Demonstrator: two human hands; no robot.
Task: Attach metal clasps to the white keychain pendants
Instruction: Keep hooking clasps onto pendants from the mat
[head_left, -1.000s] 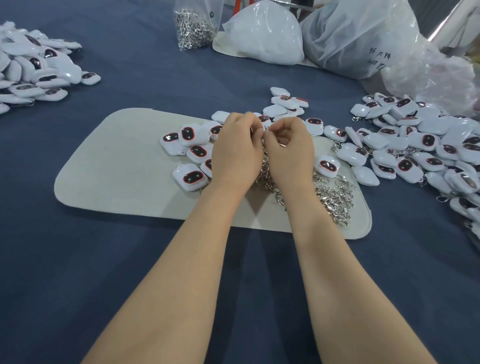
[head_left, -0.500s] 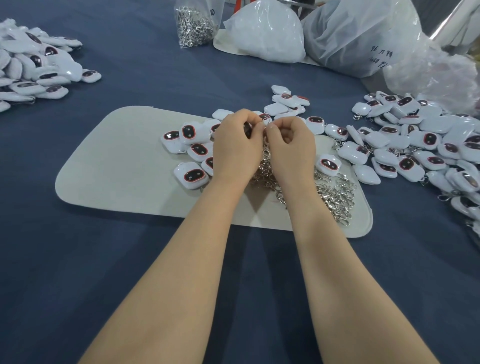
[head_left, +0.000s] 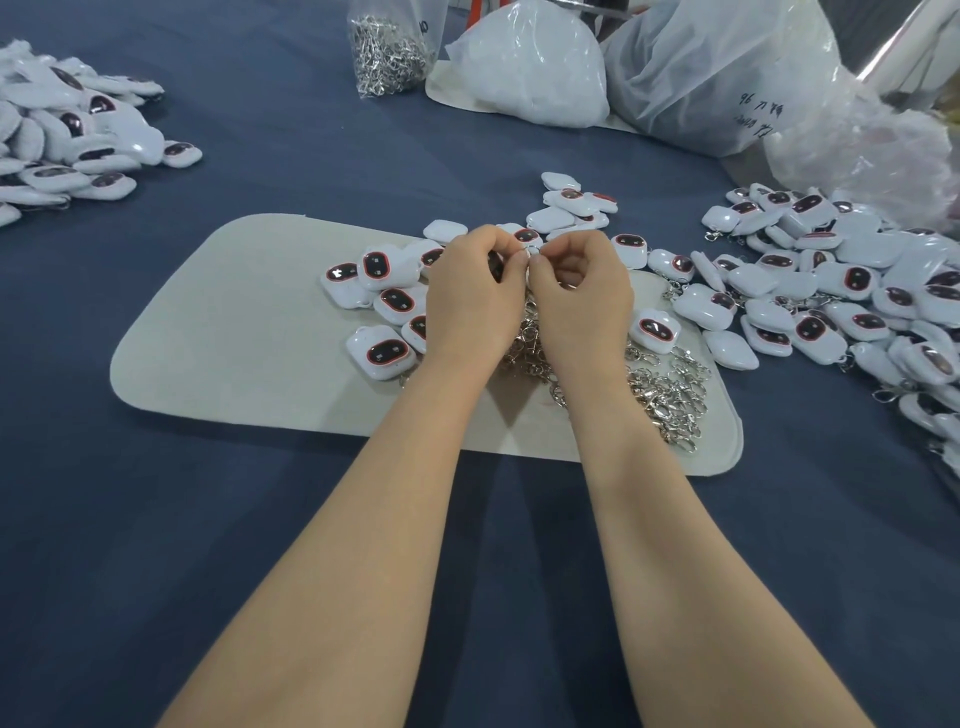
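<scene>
Blue cloth (head_left: 260, 519) bore your beige mat (head_left: 234, 338), which carried loose white pendants (head_left: 382, 353) and a clasp heap (head_left: 670, 395). Above these, your left hand (head_left: 472, 293) curled round a mostly hidden pendant (head_left: 494, 265), and your right hand (head_left: 582, 296) pinched a small metal ring (head_left: 533, 251) beside it.

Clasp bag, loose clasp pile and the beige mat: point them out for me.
bag of clasps (head_left: 387, 57), head view, on the clasps showing through the clear plastic.
loose clasp pile (head_left: 670, 397), head view, middle of the heap.
beige mat (head_left: 234, 338), head view, bare left part.
</scene>
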